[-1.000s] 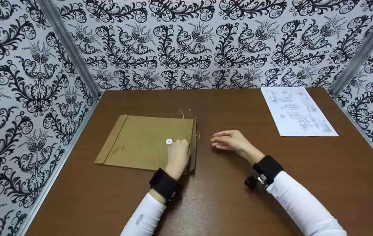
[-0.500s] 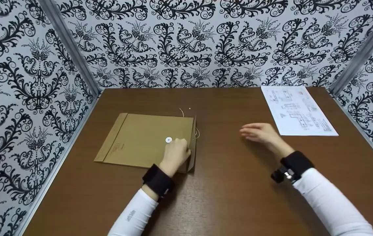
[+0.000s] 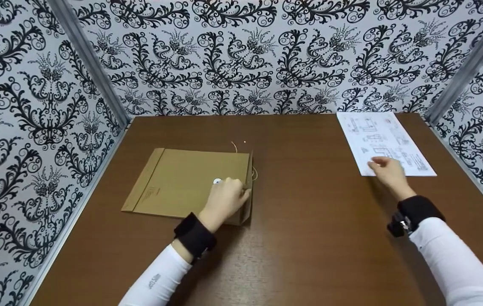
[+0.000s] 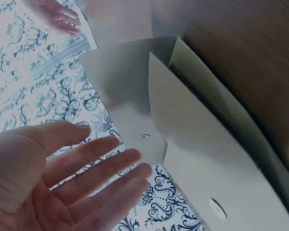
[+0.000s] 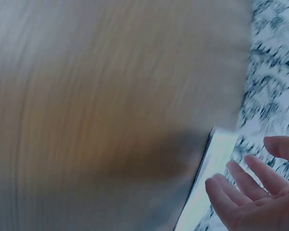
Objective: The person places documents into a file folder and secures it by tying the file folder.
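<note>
Envelope (image 3: 182, 182) under left hand (image 3: 224, 199) — sheet (image 3: 383, 142) under right hand (image 3: 388, 170).

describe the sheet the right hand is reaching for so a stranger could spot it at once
Look at the brown table, far right corner by the patterned walls. A white sheet printed with diagrams lies flat there, the right hand at its near edge. The only other flat item, the envelope, is tan.
</note>
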Motion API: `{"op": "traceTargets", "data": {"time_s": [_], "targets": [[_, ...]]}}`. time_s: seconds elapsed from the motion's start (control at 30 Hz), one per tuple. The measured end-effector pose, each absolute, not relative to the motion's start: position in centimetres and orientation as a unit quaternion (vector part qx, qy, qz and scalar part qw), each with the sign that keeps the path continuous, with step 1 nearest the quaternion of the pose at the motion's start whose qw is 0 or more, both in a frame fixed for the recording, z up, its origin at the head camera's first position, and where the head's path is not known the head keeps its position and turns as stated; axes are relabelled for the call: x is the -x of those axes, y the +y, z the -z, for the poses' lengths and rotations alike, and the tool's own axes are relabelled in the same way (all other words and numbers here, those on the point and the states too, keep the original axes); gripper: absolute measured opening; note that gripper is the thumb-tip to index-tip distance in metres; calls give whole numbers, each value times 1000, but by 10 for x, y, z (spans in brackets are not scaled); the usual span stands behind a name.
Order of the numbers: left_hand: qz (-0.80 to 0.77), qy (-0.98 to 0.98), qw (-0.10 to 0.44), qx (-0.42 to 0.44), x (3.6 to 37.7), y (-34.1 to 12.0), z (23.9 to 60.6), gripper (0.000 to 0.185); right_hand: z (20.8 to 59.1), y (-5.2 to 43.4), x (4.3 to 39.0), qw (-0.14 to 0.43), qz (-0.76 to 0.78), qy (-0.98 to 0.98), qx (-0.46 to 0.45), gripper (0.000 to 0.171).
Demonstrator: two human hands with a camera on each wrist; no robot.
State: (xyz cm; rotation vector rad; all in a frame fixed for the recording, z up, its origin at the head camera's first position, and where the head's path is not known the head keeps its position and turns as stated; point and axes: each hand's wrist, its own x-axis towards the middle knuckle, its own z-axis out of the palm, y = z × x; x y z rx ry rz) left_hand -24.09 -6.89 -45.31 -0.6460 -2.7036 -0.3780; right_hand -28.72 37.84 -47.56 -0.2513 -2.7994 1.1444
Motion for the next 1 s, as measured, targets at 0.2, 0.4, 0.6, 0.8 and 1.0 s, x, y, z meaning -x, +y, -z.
{"op": "traceTargets", "data": {"time_s": [0.2, 0.4, 0.6, 0.8, 1.0], "targets": [[124, -935, 190, 273, 237, -68, 452, 36, 480, 414, 283, 2, -285, -957, 53, 62], [117, -928, 193, 295, 233, -65, 452, 17, 485, 429, 279, -35, -209, -977, 20, 64], [97, -920, 219, 309, 231, -62, 454, 14, 482, 431, 278, -71, -117, -991, 6, 56], [98, -921, 221, 307, 231, -60, 454, 19, 479, 426, 275, -84, -60, -994, -20, 52], [97, -914, 190, 346, 233, -60, 452, 27, 473, 413, 271, -75, -29, -996, -50, 41]]}}
